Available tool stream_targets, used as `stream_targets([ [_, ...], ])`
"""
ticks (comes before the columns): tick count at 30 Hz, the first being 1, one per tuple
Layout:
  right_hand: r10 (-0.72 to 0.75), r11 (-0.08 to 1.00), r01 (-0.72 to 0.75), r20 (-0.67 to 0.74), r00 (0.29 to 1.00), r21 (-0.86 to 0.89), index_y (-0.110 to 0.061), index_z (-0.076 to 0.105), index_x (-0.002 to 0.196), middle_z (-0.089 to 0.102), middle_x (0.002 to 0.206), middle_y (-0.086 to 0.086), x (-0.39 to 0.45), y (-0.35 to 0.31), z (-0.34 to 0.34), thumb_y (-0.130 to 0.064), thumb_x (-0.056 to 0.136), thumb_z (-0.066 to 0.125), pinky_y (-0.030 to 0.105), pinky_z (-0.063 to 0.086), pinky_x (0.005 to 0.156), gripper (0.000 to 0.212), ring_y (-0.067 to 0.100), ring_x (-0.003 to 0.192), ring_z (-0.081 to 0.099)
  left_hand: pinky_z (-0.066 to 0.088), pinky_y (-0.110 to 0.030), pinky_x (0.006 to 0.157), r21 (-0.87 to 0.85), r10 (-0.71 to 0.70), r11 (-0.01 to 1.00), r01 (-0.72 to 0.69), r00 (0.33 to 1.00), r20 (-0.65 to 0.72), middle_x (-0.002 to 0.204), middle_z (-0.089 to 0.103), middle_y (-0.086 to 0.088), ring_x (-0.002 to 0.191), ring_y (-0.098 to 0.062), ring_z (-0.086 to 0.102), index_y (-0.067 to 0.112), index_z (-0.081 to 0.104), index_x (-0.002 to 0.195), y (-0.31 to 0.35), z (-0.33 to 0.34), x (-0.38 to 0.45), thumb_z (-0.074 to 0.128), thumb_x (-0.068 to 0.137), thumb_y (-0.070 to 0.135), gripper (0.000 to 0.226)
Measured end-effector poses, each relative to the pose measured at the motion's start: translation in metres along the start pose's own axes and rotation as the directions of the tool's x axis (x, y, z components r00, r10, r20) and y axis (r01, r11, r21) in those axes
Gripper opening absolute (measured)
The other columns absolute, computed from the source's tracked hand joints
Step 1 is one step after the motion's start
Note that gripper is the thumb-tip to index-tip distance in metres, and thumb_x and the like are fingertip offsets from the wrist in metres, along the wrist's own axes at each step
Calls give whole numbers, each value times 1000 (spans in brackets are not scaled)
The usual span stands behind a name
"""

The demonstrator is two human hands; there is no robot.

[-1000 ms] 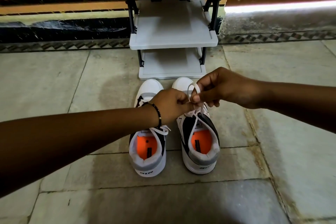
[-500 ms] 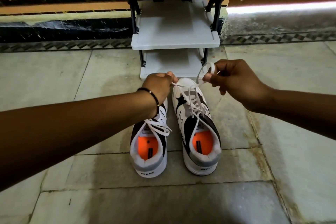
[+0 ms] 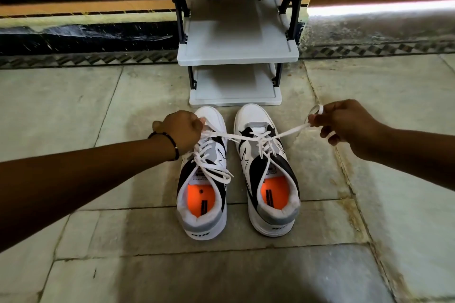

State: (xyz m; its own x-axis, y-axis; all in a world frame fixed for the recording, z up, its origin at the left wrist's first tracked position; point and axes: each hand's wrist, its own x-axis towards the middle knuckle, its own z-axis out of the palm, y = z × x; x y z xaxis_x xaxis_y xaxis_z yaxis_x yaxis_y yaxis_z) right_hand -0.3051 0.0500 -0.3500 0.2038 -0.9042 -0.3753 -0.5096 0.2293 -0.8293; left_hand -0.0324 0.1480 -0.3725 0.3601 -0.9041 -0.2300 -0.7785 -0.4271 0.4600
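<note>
Two white, black and grey sneakers with orange insoles stand side by side on the tiled floor, heels toward me. My left hand [image 3: 181, 128] grips one end of the right sneaker's [image 3: 267, 174] white lace [image 3: 237, 136], stretched across above the left sneaker [image 3: 203, 187]. My right hand [image 3: 344, 124] pinches a loop of the same lace out to the right of that shoe. The lace runs taut between both hands through a knot over the right sneaker's tongue. The left sneaker's lace lies tied in a bow.
A grey plastic shoe rack [image 3: 237, 56] with dark posts and several shelves stands against the wall just beyond the sneakers' toes. Stone floor tiles [image 3: 221, 275] spread to both sides and toward me.
Both hands have moved apart from over the right sneaker, left hand to the left and right hand to the right, drawing the lace out taut.
</note>
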Motion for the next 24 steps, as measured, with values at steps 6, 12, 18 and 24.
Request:
stream_targets([
  [6, 124, 992, -124, 42, 991, -5, 5, 64, 74, 55, 65, 11, -4, 27, 3, -25, 79, 69, 25, 31, 46, 31, 19, 51, 43, 39, -32, 89, 29, 85, 996, -86, 996, 37, 120, 53, -22, 109, -36, 52, -2, 60, 102, -8, 8, 2, 52, 88, 18, 26],
  [12, -154, 957, 180, 125, 980, -226, -6, 61, 67, 56, 59, -1, -9, 13, 18, -37, 77, 68, 25, 35, 53, 34, 11, 49, 44, 23, -40, 111, 147, 342, 924, -352, 936, 87, 146, 38, 2, 135, -27, 23, 25, 41, 133, 15, 28, -3, 48, 89, 19, 45],
  [18, -123, 725, 368, 417, 901, -582, -13, 68, 83, 66, 81, -1, -15, 1, 48, -28, 76, 71, 24, 42, 59, 17, 10, 72, 60, 28, -43, 108, 107, 503, 834, -541, 826, 253, 136, 50, -1, 131, -26, 28, 21, 52, 125, 36, 59, -17, 51, 85, 12, 41],
  [24, -252, 657, 471, 417, 873, -589, -14, 68, 77, 67, 74, 3, -15, 1, 49, -13, 80, 65, 30, 50, 66, 4, 20, 76, 63, 41, -37, 88, -17, 551, 832, -554, 823, 139, 97, 66, -7, 94, -19, 45, 10, 64, 88, 41, 56, -13, 54, 82, 8, 12],
])
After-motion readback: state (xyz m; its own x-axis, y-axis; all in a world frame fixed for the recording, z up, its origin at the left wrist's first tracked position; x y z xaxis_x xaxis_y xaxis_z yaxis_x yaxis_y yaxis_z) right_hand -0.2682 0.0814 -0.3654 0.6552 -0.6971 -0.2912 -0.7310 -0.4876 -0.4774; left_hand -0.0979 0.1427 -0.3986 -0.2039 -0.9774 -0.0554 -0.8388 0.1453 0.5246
